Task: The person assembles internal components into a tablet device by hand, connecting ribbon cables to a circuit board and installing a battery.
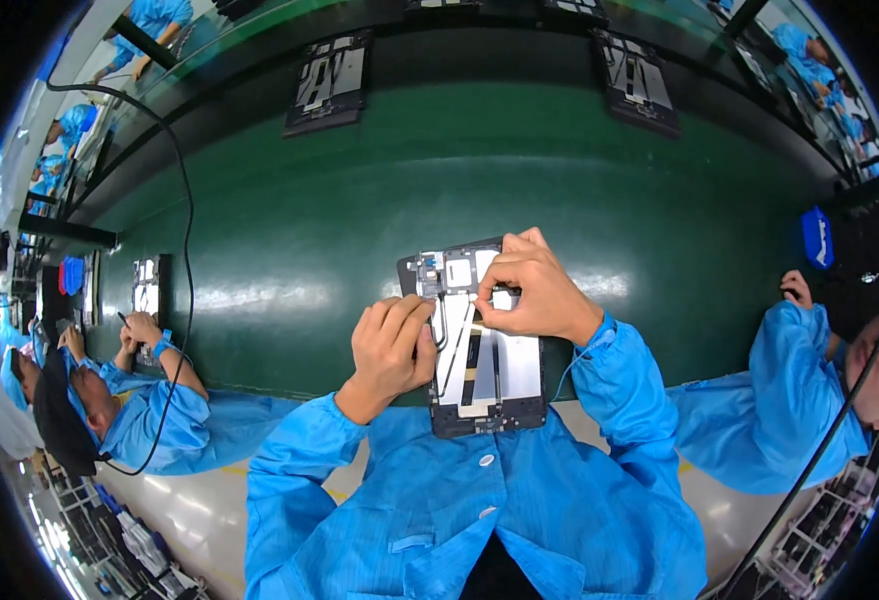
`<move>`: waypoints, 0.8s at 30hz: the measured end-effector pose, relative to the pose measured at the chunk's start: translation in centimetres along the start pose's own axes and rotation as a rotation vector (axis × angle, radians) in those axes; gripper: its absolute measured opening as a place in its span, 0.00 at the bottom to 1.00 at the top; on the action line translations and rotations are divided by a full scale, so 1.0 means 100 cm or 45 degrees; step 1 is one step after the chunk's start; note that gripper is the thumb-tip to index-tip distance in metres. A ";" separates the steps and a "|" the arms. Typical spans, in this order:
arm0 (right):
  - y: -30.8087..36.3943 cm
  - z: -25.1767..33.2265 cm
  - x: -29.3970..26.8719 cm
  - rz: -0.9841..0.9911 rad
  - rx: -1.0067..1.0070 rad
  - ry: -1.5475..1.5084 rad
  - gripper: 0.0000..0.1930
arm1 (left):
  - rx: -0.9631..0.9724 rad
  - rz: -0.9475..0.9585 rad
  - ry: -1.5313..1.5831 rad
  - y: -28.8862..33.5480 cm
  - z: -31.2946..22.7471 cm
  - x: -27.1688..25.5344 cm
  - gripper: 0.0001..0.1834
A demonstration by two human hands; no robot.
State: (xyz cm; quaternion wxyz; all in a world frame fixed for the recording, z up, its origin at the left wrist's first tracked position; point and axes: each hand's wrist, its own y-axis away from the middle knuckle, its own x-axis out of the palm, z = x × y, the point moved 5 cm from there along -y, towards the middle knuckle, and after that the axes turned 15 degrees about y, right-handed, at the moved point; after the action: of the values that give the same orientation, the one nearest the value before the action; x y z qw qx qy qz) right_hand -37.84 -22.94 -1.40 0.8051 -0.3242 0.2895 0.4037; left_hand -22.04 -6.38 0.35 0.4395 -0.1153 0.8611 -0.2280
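Observation:
An opened tablet [521,365] lies before me at the bench's near edge, its white inner panels, dark frame and thin black cables exposed. A dark corner sticks out at its upper left. My right hand [534,290] is over its upper right part, thumb and forefinger pinched near the middle; what sits between the tips is too small to make out. Along the left side, my left hand [392,348] has its fingers curled at the tablet's edge, beside a black cable [441,325]. The fingertips hide whether they grip anything. A thin cord [565,375] hangs from my right cuff.
Two opened tablets, one left [329,85] and one right [634,82], lie across the green bench [479,190]. Co-workers in blue sit on both sides; the left one handles another tablet [147,290]. A blue bin [816,238] stands far right. A black cable [187,210] hangs at left.

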 end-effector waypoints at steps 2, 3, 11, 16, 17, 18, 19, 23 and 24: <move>0.000 -0.001 0.002 -0.011 -0.010 0.003 0.05 | 0.007 -0.034 0.030 0.003 0.002 0.001 0.14; 0.001 -0.001 0.003 -0.019 -0.023 0.004 0.05 | -0.002 -0.039 0.021 0.003 0.001 0.000 0.14; 0.001 0.000 0.001 -0.055 -0.026 0.006 0.05 | -0.010 -0.025 0.013 0.003 0.003 0.003 0.15; 0.000 0.000 -0.007 -0.112 -0.034 0.041 0.05 | 0.018 0.014 -0.015 -0.003 0.001 0.003 0.14; 0.000 -0.002 -0.008 -0.123 -0.030 0.045 0.05 | 0.014 0.012 -0.017 -0.004 0.002 0.002 0.14; 0.001 -0.003 -0.009 -0.134 -0.025 0.051 0.05 | 0.028 0.024 -0.027 -0.005 0.003 0.001 0.14; 0.001 -0.004 -0.010 -0.131 -0.030 0.052 0.05 | 0.043 0.035 -0.037 -0.005 0.003 0.001 0.14; 0.004 -0.009 -0.014 -0.124 -0.021 0.083 0.06 | 0.065 0.018 -0.030 -0.006 0.004 0.001 0.13; 0.005 -0.010 -0.016 -0.125 -0.006 0.088 0.06 | 0.076 0.013 -0.027 -0.005 0.005 0.001 0.13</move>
State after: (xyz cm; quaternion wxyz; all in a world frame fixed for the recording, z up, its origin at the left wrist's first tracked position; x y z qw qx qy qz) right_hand -39.29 -24.27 -0.99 0.8127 -0.3536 0.3000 0.3527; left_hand -21.71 -7.01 0.32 0.4529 -0.1000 0.8499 -0.2502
